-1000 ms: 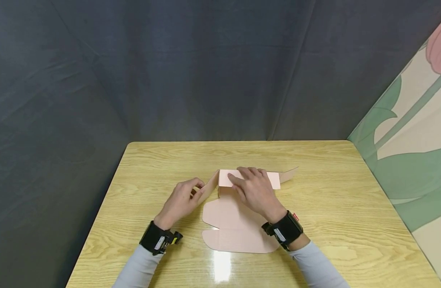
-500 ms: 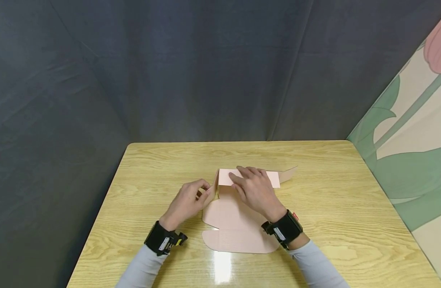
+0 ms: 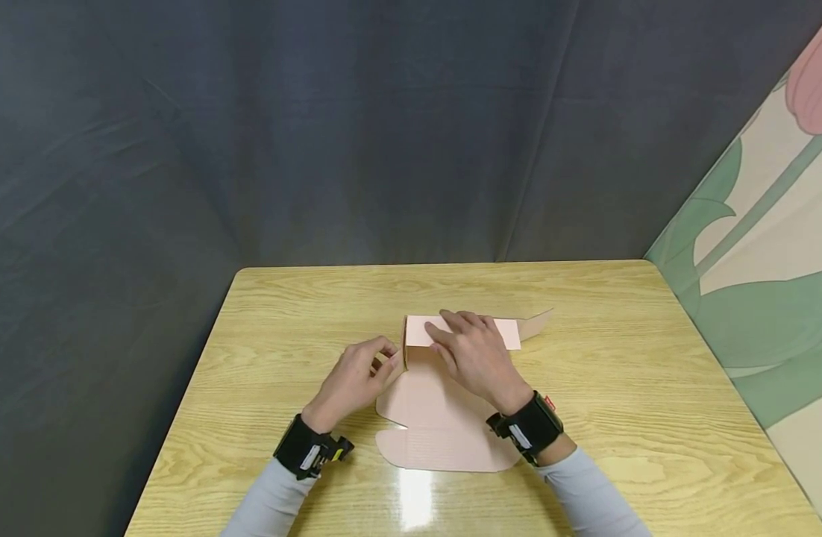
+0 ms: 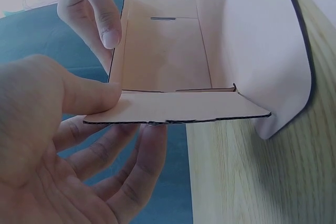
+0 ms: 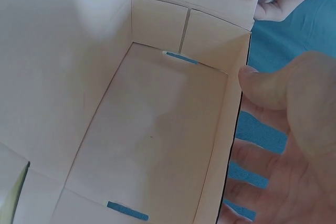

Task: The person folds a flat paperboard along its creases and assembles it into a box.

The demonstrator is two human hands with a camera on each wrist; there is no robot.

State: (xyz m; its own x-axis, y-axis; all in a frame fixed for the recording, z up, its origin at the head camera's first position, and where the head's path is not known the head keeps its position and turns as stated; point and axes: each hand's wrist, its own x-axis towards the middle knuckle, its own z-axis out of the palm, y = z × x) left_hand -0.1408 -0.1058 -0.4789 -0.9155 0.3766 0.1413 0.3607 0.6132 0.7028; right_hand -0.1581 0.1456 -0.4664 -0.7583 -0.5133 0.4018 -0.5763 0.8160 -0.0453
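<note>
A pink cardboard box (image 3: 444,406), partly folded, stands in the middle of the table with its lid panel spread toward me. My left hand (image 3: 357,377) pinches the side flap at its left end; in the left wrist view the thumb lies on top of this flap (image 4: 189,106) and the fingers are underneath. Across the raised narrow wall (image 3: 418,330) rests my right hand (image 3: 478,359), fingers spread on its outer face. The right wrist view shows the right thumb at that wall's edge and slots in the inner panel (image 5: 142,129). The right hand covers part of the wall.
At the box's right end another flap (image 3: 535,324) sticks outward. The wooden table (image 3: 653,418) extends around the box. A dark curtain (image 3: 384,134) hangs behind it, and a flower-patterned cloth (image 3: 773,321) is on the right.
My left hand has moved right and slightly in toward the box, folding the left flap from an outward slant to across the end. The right hand has stayed nearly still.
</note>
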